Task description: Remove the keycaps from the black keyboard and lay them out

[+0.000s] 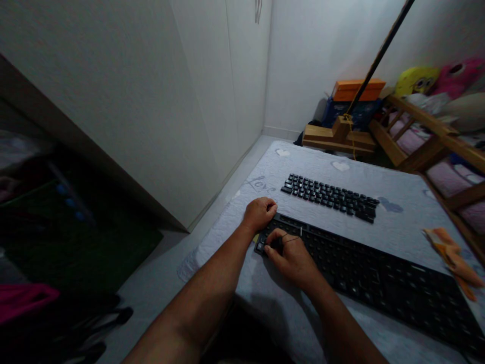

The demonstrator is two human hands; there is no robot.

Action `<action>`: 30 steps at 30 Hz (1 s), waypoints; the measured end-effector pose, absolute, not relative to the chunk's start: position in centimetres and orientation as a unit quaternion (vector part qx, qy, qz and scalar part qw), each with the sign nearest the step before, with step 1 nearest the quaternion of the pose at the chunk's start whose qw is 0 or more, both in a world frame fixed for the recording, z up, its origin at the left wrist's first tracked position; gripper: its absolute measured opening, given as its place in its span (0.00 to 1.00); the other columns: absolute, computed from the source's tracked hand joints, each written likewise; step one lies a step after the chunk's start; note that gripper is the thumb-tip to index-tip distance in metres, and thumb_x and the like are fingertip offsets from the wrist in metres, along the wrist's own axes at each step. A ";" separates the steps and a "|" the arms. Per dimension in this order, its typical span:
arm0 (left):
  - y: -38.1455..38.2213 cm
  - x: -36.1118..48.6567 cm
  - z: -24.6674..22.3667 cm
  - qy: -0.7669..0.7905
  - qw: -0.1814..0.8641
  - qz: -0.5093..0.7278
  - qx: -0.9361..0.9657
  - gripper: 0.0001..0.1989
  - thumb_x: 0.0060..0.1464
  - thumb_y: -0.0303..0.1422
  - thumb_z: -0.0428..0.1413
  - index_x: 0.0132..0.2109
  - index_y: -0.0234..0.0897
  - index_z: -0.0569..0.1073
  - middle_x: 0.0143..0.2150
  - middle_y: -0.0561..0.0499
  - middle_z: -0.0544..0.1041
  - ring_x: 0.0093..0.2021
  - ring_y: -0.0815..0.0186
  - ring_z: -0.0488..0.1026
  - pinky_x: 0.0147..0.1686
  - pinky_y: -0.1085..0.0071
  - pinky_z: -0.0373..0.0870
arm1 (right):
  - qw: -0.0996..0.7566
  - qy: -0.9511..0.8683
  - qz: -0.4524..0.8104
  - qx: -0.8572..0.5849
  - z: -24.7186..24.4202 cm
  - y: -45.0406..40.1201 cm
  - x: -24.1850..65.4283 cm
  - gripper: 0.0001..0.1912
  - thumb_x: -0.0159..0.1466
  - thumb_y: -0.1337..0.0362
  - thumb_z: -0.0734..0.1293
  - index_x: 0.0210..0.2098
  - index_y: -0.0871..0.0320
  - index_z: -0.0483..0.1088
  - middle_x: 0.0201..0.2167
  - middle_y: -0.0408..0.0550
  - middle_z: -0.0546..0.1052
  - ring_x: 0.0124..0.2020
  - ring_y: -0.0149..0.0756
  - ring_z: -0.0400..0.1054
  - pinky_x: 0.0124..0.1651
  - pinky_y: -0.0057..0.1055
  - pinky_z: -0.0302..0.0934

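Note:
A black computer keyboard (397, 288) lies slantwise on the cloth-covered surface, with most of its keycaps off and bare key sockets showing. At its upper left corner my left hand (259, 213) is closed, fingers curled against the frame. My right hand (291, 254) bends over the lower left end, thumb and fingertips closed around a keycap (261, 246) there; the fingers partly hide it. Behind the keyboard, loose black keycaps (329, 196) lie in rows, laid out like a key block.
The pale quilted cloth (401, 189) carries printed hearts and lettering. An orange cloth item (450, 255) lies at right. Beyond stand a wooden base (337, 135) with a dark pole, an orange box (358, 89), and a wooden rail (424, 117). A tall pale cabinet (189, 101) rises at left.

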State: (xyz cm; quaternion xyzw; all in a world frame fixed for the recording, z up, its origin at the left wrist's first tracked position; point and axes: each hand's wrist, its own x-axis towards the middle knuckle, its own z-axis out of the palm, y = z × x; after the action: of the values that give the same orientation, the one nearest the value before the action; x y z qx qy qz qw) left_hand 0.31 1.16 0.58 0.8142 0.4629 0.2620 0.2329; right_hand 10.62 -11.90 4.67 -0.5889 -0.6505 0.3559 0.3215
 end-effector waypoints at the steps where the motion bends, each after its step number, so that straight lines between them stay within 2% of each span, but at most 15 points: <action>1: 1.2 0.3 0.6 0.462 0.232 0.263 0.815 0.10 0.58 0.33 0.52 0.36 0.38 0.79 0.35 0.50 0.80 0.37 0.66 0.74 0.40 0.73 0.67 | 0.322 -0.651 0.354 -0.590 4.7 -12.0 10.6 0.02 0.59 0.67 0.64 0.32 0.56 0.69 0.23 0.43 0.75 0.25 0.33 0.68 0.29 0.28 0.59; 12: 1.3 0.4 0.5 0.461 0.217 0.258 0.821 0.11 0.58 0.33 0.52 0.36 0.38 0.79 0.35 0.50 0.80 0.36 0.66 0.74 0.38 0.73 0.67 | 0.312 -0.695 0.260 -0.593 4.5 -13.2 9.6 0.02 0.61 0.67 0.63 0.34 0.57 0.68 0.33 0.49 0.77 0.36 0.40 0.70 0.41 0.34 0.61; 19: 1.3 0.4 0.7 0.464 0.223 0.255 0.818 0.11 0.58 0.33 0.52 0.37 0.38 0.79 0.36 0.50 0.81 0.36 0.65 0.75 0.37 0.73 0.66 | 0.369 -0.654 0.314 -0.580 5.0 -13.3 10.2 0.09 0.64 0.64 0.59 0.37 0.57 0.71 0.29 0.45 0.76 0.31 0.36 0.70 0.36 0.30 0.59; 24: 1.3 0.4 0.7 0.468 0.221 0.250 0.818 0.11 0.57 0.33 0.52 0.36 0.38 0.79 0.36 0.50 0.81 0.38 0.65 0.75 0.38 0.73 0.67 | 0.369 -0.624 0.318 -0.611 4.5 -13.3 10.3 0.05 0.63 0.62 0.62 0.36 0.57 0.67 0.20 0.38 0.69 0.20 0.30 0.62 0.26 0.27 0.53; 30: 1.3 0.4 0.5 0.470 0.217 0.258 0.816 0.11 0.57 0.33 0.52 0.36 0.38 0.79 0.36 0.50 0.81 0.37 0.65 0.75 0.38 0.73 0.66 | 0.383 -0.647 0.306 -0.584 3.9 -13.7 10.5 0.06 0.64 0.61 0.63 0.36 0.57 0.68 0.21 0.40 0.70 0.23 0.31 0.65 0.29 0.27 0.55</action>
State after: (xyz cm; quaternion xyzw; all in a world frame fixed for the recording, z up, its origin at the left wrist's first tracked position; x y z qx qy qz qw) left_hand 0.43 1.32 0.49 0.8160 0.4696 0.2580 0.2168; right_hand 10.48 -13.69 3.88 -0.5839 -0.6467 0.3064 0.3835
